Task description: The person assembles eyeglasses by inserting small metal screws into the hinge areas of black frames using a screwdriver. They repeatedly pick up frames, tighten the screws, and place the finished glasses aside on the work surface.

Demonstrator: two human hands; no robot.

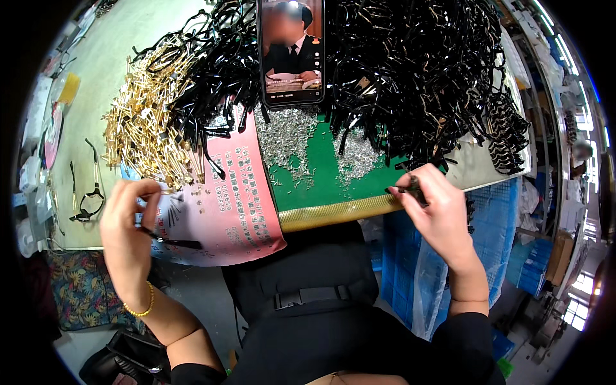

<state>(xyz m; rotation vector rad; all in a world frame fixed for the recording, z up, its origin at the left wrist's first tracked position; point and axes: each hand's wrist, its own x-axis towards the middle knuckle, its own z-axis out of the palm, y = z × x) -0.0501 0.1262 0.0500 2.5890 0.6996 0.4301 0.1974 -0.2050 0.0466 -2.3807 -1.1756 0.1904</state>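
Note:
My left hand is closed, with a dark eyeglass temple sticking out from under its fingers over the pink printed sheet. Its thumb and index fingertips are beside the lower edge of a pile of gold eyeglass temples. Over the right front of the table, my right hand is pinched around a small dark piece, mostly hidden by the fingers. Black eyeglass frames are heaped behind it. Two piles of tiny silver metal parts lie on the green mat between my hands.
A phone playing a video stands among the black frames. One loose pair of glasses lies at the left. A yellow mesh roll runs along the front edge. Blue crates stand below at the right.

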